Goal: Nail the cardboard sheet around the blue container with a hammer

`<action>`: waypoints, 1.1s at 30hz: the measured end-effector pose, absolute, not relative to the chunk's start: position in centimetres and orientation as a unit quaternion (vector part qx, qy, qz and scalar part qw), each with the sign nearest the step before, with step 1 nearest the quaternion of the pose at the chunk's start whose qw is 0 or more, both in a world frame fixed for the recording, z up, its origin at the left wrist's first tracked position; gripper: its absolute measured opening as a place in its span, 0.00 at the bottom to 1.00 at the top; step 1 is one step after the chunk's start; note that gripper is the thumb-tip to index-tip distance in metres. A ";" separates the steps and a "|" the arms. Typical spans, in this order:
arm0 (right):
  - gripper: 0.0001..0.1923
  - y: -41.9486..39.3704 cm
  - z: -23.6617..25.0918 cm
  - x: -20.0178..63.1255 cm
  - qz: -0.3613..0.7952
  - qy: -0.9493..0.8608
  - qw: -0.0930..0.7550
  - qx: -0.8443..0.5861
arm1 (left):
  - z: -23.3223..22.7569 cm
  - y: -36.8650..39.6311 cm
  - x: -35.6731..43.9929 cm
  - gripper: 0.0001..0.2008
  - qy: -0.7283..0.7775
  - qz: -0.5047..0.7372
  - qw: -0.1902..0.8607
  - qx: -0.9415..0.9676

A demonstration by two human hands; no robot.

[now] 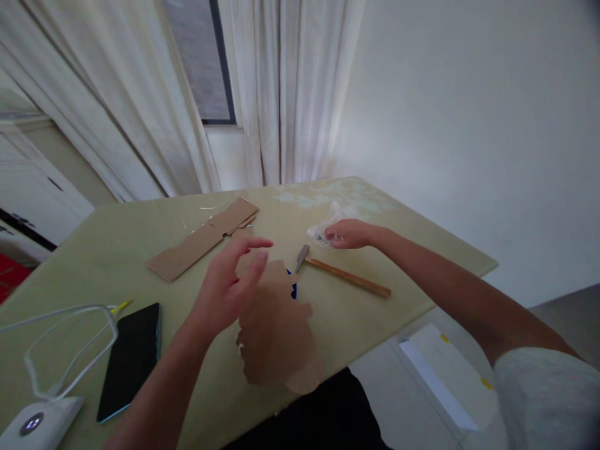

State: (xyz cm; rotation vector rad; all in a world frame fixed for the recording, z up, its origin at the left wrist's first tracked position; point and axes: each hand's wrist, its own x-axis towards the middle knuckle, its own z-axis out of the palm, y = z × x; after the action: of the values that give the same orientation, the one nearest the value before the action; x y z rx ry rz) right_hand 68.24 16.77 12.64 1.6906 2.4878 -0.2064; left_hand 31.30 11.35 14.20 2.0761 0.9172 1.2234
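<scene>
Cardboard (276,325) is hovered over by the open left hand (229,284), while a crumpled plastic bag (328,228) beside the hammer (344,272) is pinched by the right hand (349,234).

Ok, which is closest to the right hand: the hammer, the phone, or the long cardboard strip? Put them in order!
From the right hand, which rests on a crumpled plastic bag:
1. Hammer, just beside it, its head toward the hand.
2. Long cardboard strip, farther left across the table.
3. Phone, farthest, at the near left edge.
</scene>
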 end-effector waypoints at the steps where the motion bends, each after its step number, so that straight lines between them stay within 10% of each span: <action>1: 0.13 16.6 12.5 68.2 -0.071 0.825 0.065 0.557 | 16.0 11.5 32.5 0.13 0.305 0.417 0.245 0.820; 8: 0.19 14.7 11.4 66.9 -0.037 0.788 0.044 0.613 | 20.8 16.5 45.4 0.24 0.235 -0.028 0.016 0.971; 13: 0.47 12.9 10.4 66.6 -0.013 0.728 0.015 0.685 | 17.7 18.8 51.3 0.27 0.246 -0.131 0.000 0.960; 20: 0.21 13.3 7.8 69.4 -0.017 0.680 0.038 0.732 | 13.9 21.8 53.2 0.24 0.310 -0.205 -0.014 0.928; 26: 0.18 14.7 7.0 69.6 0.011 0.682 0.047 0.729 | 12.6 24.3 54.1 0.22 0.331 -0.181 -0.022 0.926; 33: 0.19 15.8 7.0 69.5 0.049 0.681 0.068 0.727 | 11.1 25.6 55.6 0.41 0.358 -0.205 -0.001 0.911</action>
State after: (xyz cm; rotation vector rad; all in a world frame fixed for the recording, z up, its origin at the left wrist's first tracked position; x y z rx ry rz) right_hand 69.52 15.81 7.03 2.1908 2.0524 0.1466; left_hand 55.56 25.62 11.13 2.8639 1.1243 -0.6441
